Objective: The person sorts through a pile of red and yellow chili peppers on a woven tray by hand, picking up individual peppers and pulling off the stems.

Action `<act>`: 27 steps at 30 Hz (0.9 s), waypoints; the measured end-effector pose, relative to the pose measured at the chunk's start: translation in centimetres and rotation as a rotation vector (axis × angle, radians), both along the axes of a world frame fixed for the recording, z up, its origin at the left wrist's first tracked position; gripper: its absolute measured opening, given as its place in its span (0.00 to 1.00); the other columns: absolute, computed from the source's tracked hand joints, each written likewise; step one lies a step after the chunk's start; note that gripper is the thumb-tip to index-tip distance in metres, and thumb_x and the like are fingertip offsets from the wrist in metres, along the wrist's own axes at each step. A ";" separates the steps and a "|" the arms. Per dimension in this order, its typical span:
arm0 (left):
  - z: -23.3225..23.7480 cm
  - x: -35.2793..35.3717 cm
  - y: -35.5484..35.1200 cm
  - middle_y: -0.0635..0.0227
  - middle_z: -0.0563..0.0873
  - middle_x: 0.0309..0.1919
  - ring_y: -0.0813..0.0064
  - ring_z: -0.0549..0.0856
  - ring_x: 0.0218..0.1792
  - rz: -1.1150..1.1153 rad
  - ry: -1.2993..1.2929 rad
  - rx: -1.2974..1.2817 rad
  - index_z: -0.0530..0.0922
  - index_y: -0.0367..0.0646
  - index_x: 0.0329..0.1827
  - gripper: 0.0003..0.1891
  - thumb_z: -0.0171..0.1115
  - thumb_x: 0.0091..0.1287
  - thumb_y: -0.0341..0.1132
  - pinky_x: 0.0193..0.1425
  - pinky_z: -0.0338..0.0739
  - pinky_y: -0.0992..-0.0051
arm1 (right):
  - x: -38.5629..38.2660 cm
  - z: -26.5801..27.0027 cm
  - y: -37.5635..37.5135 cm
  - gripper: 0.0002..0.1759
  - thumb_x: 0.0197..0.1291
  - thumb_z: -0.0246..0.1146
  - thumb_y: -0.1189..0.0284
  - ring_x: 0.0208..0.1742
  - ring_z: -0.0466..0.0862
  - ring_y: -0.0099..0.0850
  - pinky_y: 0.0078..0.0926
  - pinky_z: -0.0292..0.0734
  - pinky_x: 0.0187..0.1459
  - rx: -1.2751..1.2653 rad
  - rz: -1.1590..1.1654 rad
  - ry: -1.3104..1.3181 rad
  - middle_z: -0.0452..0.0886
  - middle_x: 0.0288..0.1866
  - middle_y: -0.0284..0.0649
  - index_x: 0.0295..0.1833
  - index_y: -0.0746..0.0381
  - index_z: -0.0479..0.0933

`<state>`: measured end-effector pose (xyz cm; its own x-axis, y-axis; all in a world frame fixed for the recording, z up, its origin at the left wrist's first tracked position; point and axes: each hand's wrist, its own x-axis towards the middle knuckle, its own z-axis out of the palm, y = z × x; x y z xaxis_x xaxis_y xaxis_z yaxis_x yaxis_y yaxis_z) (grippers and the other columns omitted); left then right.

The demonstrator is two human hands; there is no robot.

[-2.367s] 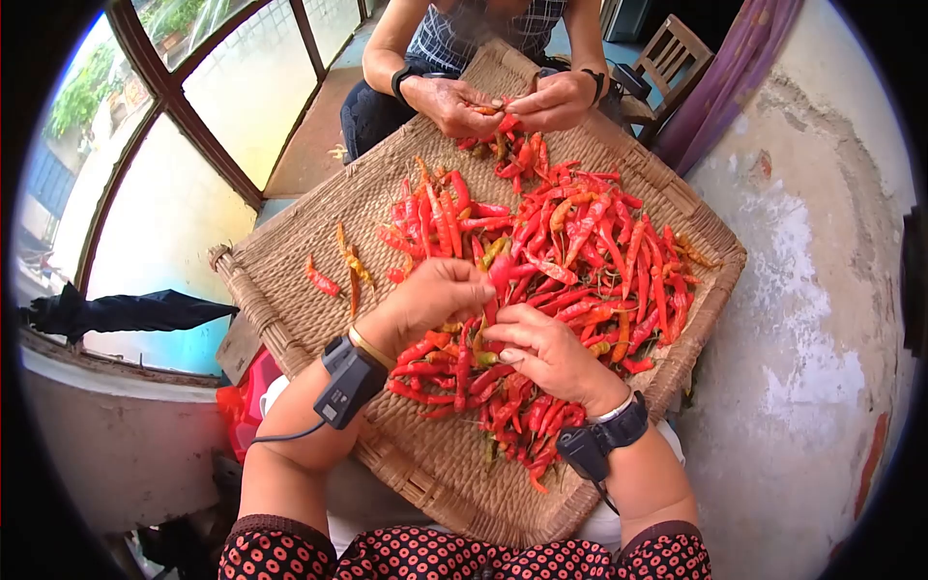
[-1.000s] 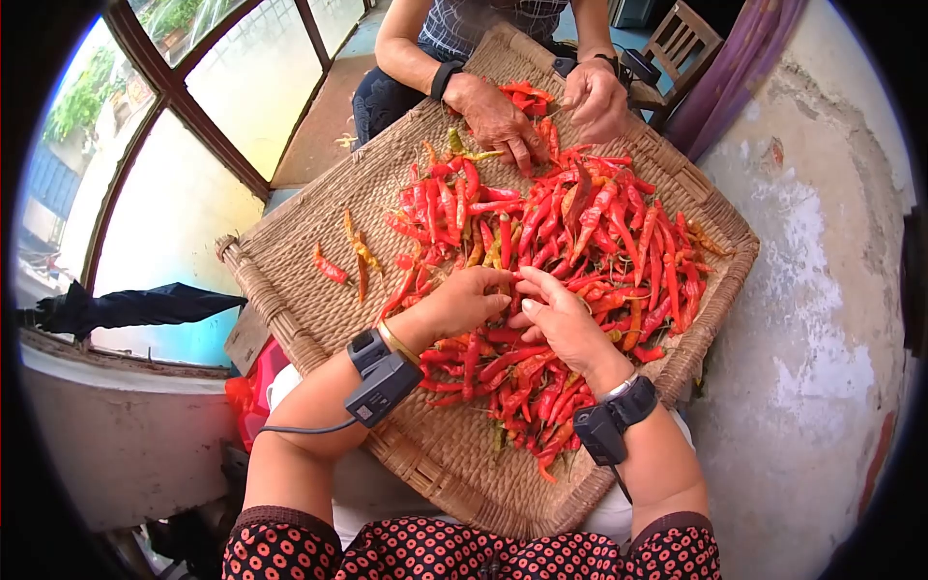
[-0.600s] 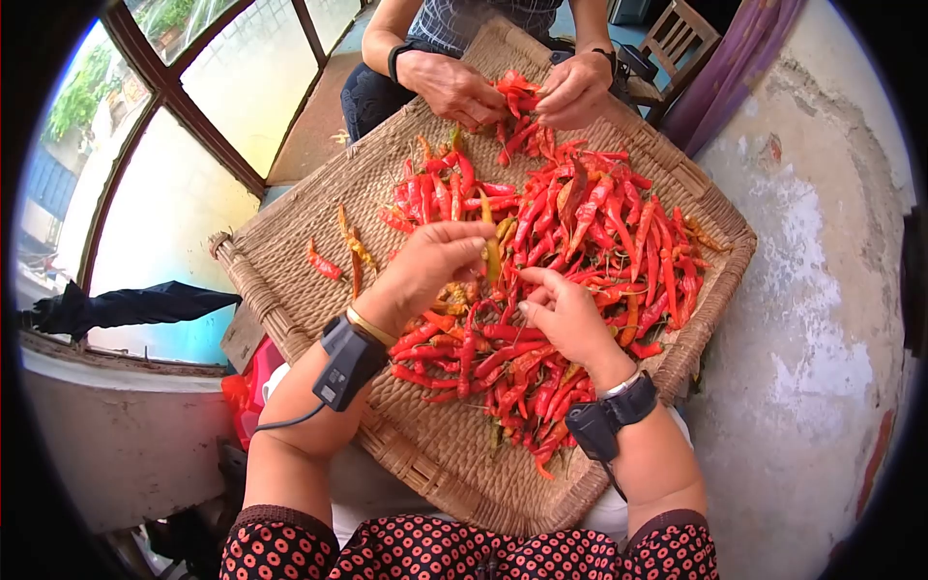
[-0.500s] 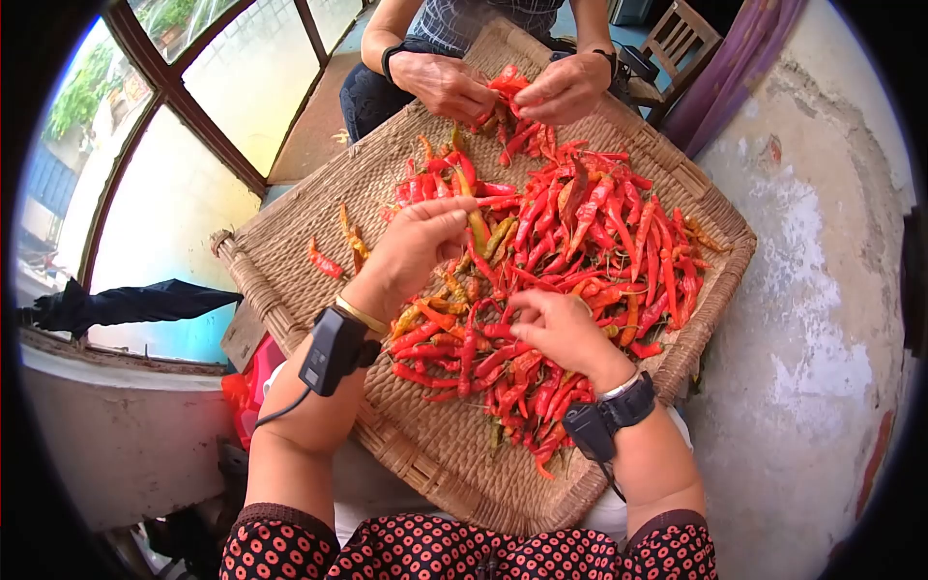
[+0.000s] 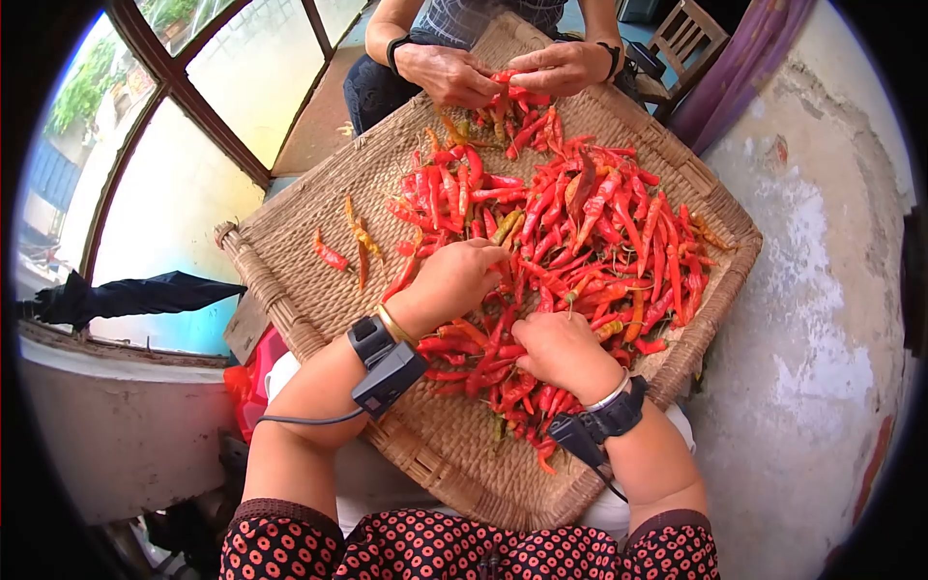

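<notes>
Red chili peppers [image 5: 599, 242] lie heaped on a woven tray [image 5: 319, 242], with some orange and yellow-green ones among them. My left hand [image 5: 456, 282] is over the left part of the heap, fingers bent together; what they hold, if anything, is hidden. To its right, my right hand [image 5: 568, 353] rests low against the peppers with curled fingers. Its fingertips are turned toward the red peppers beside them, and I cannot make out what is between them. A yellow-green chili [image 5: 506, 226] lies just beyond my left fingertips.
Across the tray, another person's hands [image 5: 503, 75] hold red peppers. A few peppers [image 5: 331, 251] lie apart at the tray's left side. A folded black umbrella [image 5: 145, 298] is at the left by the windows; a rough wall [image 5: 812, 319] stands at the right and a wooden chair [image 5: 686, 43] behind.
My left hand has moved down and right, closer to my right hand, away from the yellowish chili at its fingertips. My right hand has shifted slightly down, its fingers more curled.
</notes>
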<state>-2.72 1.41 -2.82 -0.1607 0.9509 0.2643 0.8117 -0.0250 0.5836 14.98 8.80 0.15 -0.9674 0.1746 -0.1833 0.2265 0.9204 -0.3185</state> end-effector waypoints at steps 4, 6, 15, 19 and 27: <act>-0.3 -0.1 -0.3 0.57 0.79 0.39 0.57 0.80 0.37 -0.033 0.046 -0.111 0.77 0.41 0.44 0.17 0.60 0.49 0.28 0.42 0.76 0.66 | -0.1 0.7 0.3 0.12 0.41 0.63 0.68 0.32 0.78 0.44 0.41 0.73 0.35 -0.066 -0.020 0.073 0.75 0.29 0.43 0.32 0.62 0.74; -0.2 -0.1 -0.4 0.58 0.79 0.39 0.58 0.80 0.37 -0.058 0.077 -0.142 0.77 0.42 0.44 0.16 0.60 0.49 0.29 0.42 0.76 0.66 | -0.1 -0.1 0.6 0.11 0.41 0.62 0.70 0.30 0.78 0.41 0.37 0.73 0.33 -0.152 -0.014 0.180 0.75 0.29 0.42 0.32 0.63 0.74; 1.5 0.2 -1.0 0.63 0.80 0.28 0.66 0.81 0.30 -0.192 0.159 -0.341 0.78 0.44 0.41 0.11 0.58 0.54 0.31 0.34 0.74 0.67 | -0.6 1.6 0.5 0.08 0.43 0.63 0.75 0.23 0.73 0.23 0.20 0.69 0.26 -0.659 -0.116 0.321 0.70 0.26 0.36 0.32 0.65 0.74; 2.6 0.8 -1.4 0.71 0.77 0.19 0.82 0.76 0.22 -0.142 -0.664 -0.260 0.78 0.42 0.40 0.13 0.50 0.66 0.41 0.26 0.70 0.77 | -0.2 1.7 0.9 0.08 0.50 0.61 0.73 0.23 0.73 0.19 0.18 0.69 0.26 -0.986 -0.345 0.347 0.74 0.27 0.33 0.36 0.64 0.74; 4.1 2.1 -1.9 0.79 0.76 0.24 0.89 0.72 0.23 -0.115 -0.999 -0.411 0.77 0.40 0.40 0.13 0.50 0.67 0.41 0.27 0.68 0.86 | -0.1 1.7 1.6 0.10 0.58 0.56 0.70 0.24 0.73 0.15 0.12 0.69 0.27 -1.359 -0.570 0.402 0.76 0.30 0.30 0.43 0.64 0.74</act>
<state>-0.64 -0.47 1.24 -0.0309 0.9598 -0.2790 -0.0290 0.2781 0.9601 14.88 10.39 1.88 -0.8548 0.4507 -0.2572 0.1339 -0.2872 -0.9485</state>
